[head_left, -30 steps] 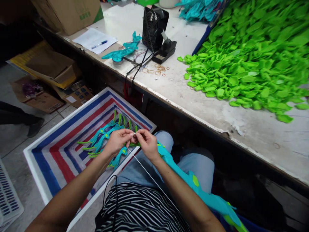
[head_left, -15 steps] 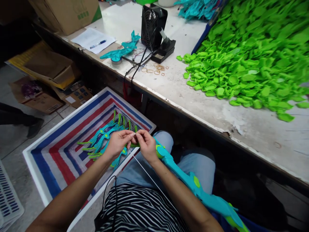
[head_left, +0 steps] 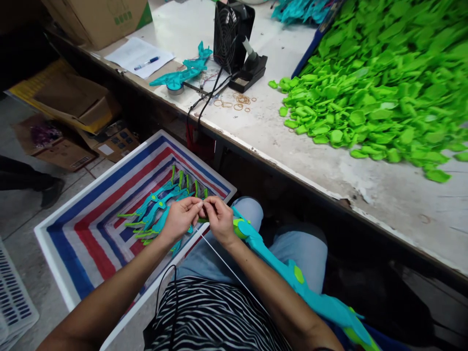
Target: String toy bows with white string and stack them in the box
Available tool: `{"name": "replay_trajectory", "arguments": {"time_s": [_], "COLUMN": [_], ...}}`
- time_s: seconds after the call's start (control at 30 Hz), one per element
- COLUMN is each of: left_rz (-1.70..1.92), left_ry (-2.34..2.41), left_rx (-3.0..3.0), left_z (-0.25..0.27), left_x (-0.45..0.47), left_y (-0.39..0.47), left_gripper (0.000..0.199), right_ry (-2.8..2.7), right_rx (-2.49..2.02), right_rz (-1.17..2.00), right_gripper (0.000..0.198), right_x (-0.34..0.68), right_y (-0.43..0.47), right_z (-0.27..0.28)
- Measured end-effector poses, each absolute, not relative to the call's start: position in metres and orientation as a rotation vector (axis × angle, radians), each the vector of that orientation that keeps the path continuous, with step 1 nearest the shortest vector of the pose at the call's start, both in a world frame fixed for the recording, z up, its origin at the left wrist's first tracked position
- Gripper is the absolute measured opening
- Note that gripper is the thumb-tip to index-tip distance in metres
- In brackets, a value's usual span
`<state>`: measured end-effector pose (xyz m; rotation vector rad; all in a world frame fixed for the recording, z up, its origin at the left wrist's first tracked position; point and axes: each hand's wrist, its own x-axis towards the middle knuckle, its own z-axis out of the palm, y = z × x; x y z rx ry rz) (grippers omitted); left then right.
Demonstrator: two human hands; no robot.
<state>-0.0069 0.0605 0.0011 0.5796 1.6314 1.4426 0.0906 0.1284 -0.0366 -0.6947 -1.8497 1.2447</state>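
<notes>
My left hand (head_left: 181, 217) and my right hand (head_left: 221, 222) meet fingertip to fingertip above the tray's right edge. Both are closed in a pinch on a thin white string (head_left: 223, 261); its end is hidden among the fingers. From below the fingers, the string runs taut toward my lap and passes under my right forearm. A long turquoise plastic piece with green parts (head_left: 278, 265) lies across my thighs, extending from behind my right hand to the lower right. Several similar turquoise and green pieces (head_left: 151, 209) lie in the tray beyond my left hand.
The white-rimmed tray (head_left: 69, 297) has a striped lining. On the workbench (head_left: 252, 131) are a heap of green plastic parts (head_left: 376, 107), a black fan (head_left: 232, 36), rubber bands (head_left: 241, 100), a paper with a pen (head_left: 146, 63) and a carton (head_left: 98, 19). A person's leg (head_left: 25, 175) shows at left.
My hands have shifted very slightly left, and the fingertips are pressed closer together. The small pale bit between them is now covered. The view has tilted a little.
</notes>
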Motion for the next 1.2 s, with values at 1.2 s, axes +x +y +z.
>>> {"name": "replay_trajectory", "arguments": {"time_s": [1.2], "left_rz": [1.005], "left_ry": [1.83], "left_rx": [1.17], "left_z": [0.012], "left_x": [-0.024], "left_y": [0.053], "left_gripper": [0.02], "right_ry": [-1.745], "right_rx": [-0.834], "right_rz": [1.849], "right_gripper": [0.016], "right_x": [0.101], "right_y": [0.137], "right_z": [-0.034]}}
